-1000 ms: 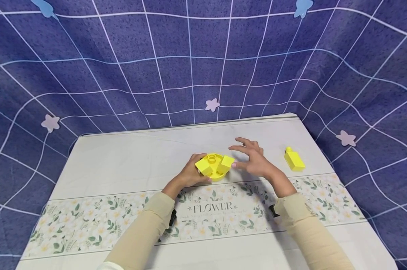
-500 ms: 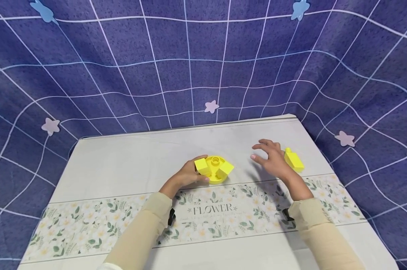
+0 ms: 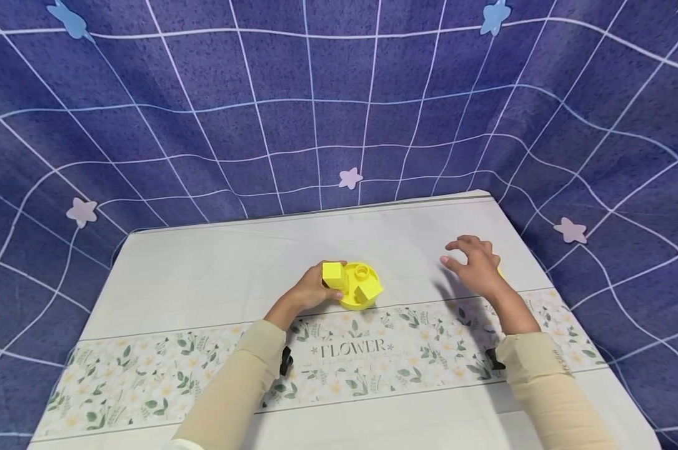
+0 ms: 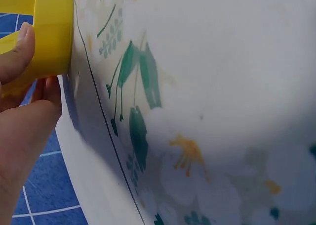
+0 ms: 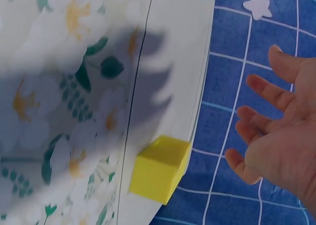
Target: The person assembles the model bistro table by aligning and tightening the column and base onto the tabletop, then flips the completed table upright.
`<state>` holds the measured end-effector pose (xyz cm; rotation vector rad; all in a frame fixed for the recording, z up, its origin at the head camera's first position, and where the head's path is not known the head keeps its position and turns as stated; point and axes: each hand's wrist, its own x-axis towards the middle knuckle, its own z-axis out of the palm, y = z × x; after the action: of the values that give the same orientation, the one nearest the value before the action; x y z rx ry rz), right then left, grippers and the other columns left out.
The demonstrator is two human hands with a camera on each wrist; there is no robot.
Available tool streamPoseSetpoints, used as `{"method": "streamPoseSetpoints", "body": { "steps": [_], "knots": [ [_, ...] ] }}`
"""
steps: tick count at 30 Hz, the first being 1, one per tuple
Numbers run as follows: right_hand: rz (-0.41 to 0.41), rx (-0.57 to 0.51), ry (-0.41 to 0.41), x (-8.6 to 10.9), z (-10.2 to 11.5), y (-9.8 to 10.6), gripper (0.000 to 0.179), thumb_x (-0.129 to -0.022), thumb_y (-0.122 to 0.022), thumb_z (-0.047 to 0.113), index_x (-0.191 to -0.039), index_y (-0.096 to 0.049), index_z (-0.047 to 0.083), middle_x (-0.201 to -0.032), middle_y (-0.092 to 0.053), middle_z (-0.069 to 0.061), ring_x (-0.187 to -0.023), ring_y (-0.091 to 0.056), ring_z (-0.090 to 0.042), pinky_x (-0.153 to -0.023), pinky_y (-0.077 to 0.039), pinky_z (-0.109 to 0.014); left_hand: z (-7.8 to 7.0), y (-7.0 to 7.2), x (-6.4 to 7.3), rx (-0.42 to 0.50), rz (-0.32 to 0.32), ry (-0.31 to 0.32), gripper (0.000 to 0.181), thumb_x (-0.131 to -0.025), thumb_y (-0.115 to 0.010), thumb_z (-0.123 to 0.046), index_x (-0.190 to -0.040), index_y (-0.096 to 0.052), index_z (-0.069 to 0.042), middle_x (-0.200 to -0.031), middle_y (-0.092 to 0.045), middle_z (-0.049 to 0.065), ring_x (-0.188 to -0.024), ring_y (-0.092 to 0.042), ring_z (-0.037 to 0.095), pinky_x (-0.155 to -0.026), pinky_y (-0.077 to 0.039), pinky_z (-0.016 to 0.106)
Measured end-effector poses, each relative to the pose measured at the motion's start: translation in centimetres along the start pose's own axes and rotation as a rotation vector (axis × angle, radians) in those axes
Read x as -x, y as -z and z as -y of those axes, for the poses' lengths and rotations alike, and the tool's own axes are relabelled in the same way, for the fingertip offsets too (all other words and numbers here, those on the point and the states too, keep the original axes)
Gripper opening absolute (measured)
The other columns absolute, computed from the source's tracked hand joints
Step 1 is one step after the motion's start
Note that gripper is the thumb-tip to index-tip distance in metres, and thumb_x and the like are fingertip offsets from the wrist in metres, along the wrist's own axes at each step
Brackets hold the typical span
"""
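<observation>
My left hand (image 3: pixel 310 289) grips the left side of a round yellow dish (image 3: pixel 347 305) with a low rim. In the left wrist view, the thumb presses the dish's yellow wall (image 4: pixel 53 32) and the fingers curl beneath. Two yellow square-ended blocks stand in the dish: the left block (image 3: pixel 332 275) close to my hand, the right block (image 3: pixel 368 290) leaning outward. A short ring-shaped socket (image 3: pixel 362 271) shows at its back. My right hand (image 3: pixel 476 267) hovers over the table, fingers spread and bent, holding nothing. A yellow bottle-shaped piece (image 5: pixel 158 170) lies below it, mostly hidden behind that hand in the head view.
The white table cover (image 3: pixel 232 269) has a floral band with the word FLOWER (image 3: pixel 352 347) across it. A blue gridded curtain (image 3: pixel 294 125) with stars hangs behind the table and along its sides.
My right hand has moved right, from beside the dish's right block to over the bottle-shaped piece. The left hand has turned the dish slightly; the right block has shifted toward the front.
</observation>
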<state>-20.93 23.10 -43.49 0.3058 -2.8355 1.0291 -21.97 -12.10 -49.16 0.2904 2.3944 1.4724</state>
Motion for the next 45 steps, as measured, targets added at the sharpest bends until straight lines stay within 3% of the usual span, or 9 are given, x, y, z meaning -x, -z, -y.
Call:
{"method": "streamPoseSetpoints", "body": {
  "steps": [5, 10, 15, 18, 26, 32, 38, 41, 45],
  "knots": [
    [-0.013, 0.013, -0.042, 0.2, -1.2, 0.4, 0.038, -0.085, -0.056, 0.031, -0.11, -0.055, 0.003, -0.127, -0.035, -0.021, -0.109, -0.023, -0.04, -0.079, -0.012, -0.057, 0.2, 0.3, 0.1, 0.026, 0.033, 0.03, 0.067, -0.073, -0.07, -0.008, -0.132, -0.04, -0.019, -0.12, -0.051, -0.004, -0.111, -0.048, 0.014, -0.097, -0.034, 0.033],
    [-0.03, 0.065, -0.114, 0.3, -2.0, 0.7, 0.041, -0.084, -0.057, 0.031, -0.114, -0.053, 0.003, -0.126, -0.034, -0.022, -0.109, -0.024, -0.04, -0.079, -0.013, -0.059, -0.1, 0.4, 0.4, 0.086, 0.04, 0.037, 0.072, -0.069, -0.073, -0.007, -0.131, -0.038, -0.014, -0.117, -0.052, 0.001, -0.109, -0.049, 0.019, -0.095, -0.036, 0.035],
    [-0.036, 0.126, -0.185, 0.7, -2.5, 0.9, 0.049, -0.082, -0.06, 0.029, -0.12, -0.046, 0.001, -0.126, -0.031, -0.025, -0.107, -0.022, -0.042, -0.078, -0.014, -0.059, 0.0, -0.3, 0.6, -0.017, -0.008, 0.018, 0.077, -0.06, -0.081, -0.017, -0.124, -0.039, -0.019, -0.106, -0.054, -0.005, -0.098, -0.053, 0.012, -0.089, -0.041, 0.03],
    [-0.027, 0.165, -0.215, 0.9, -2.8, 1.0, 0.055, -0.08, -0.061, 0.028, -0.122, -0.043, -0.002, -0.125, -0.03, -0.027, -0.107, -0.021, -0.044, -0.077, -0.014, -0.06, 0.3, -0.7, 0.5, -0.051, -0.026, 0.005, 0.075, -0.061, -0.08, -0.018, -0.124, -0.039, -0.019, -0.105, -0.053, -0.004, -0.097, -0.053, 0.012, -0.088, -0.041, 0.03],
    [0.008, 0.321, -0.321, 1.5, -3.8, 1.3, 0.066, -0.077, -0.064, 0.027, -0.125, -0.035, -0.008, -0.12, -0.026, -0.031, -0.107, -0.018, -0.046, -0.077, -0.013, -0.061, 0.1, -0.6, 0.2, -0.055, 0.015, 0.033, 0.062, -0.071, -0.072, -0.014, -0.124, -0.04, -0.014, -0.11, -0.052, -0.001, -0.105, -0.05, 0.014, -0.094, -0.037, 0.032],
    [0.03, 0.368, -0.353, 2.0, -4.6, 1.3, 0.056, -0.075, -0.066, 0.028, -0.112, -0.043, -0.007, -0.106, -0.032, -0.027, -0.099, -0.022, -0.045, -0.073, -0.015, -0.06, -0.2, -0.5, 0.0, -0.057, 0.054, 0.045, 0.051, -0.077, -0.065, -0.011, -0.123, -0.044, -0.017, -0.112, -0.053, -0.002, -0.108, -0.048, 0.014, -0.097, -0.033, 0.034],
    [0.051, 0.396, -0.385, 2.0, -5.2, 1.4, 0.05, -0.074, -0.066, 0.032, -0.099, -0.045, -0.006, -0.098, -0.033, -0.024, -0.095, -0.023, -0.043, -0.072, -0.016, -0.059, -0.1, -0.8, 0.4, -0.013, 0.057, 0.039, 0.07, -0.065, -0.077, -0.017, -0.125, -0.04, -0.019, -0.115, -0.051, -0.002, -0.107, -0.049, 0.015, -0.096, -0.035, 0.034],
    [0.054, 0.402, -0.393, 1.9, -5.3, 1.3, 0.054, -0.074, -0.065, 0.034, -0.101, -0.044, -0.008, -0.099, -0.032, -0.025, -0.095, -0.023, -0.043, -0.072, -0.016, -0.059, 0.3, -1.0, 0.4, 0.001, 0.058, 0.004, 0.082, -0.057, -0.082, -0.025, -0.126, -0.037, -0.02, -0.115, -0.05, -0.003, -0.108, -0.048, 0.015, -0.097, -0.033, 0.034],
    [0.067, 0.403, -0.407, 1.8, -5.7, 1.2, 0.058, -0.076, -0.063, 0.037, -0.105, -0.042, -0.009, -0.1, -0.032, -0.025, -0.096, -0.023, -0.044, -0.072, -0.016, -0.059, 0.5, -1.1, 0.2, -0.009, 0.056, -0.024, 0.083, -0.055, -0.082, -0.028, -0.125, -0.038, -0.02, -0.113, -0.05, -0.003, -0.106, -0.048, 0.014, -0.095, -0.034, 0.034]
  ]
}}
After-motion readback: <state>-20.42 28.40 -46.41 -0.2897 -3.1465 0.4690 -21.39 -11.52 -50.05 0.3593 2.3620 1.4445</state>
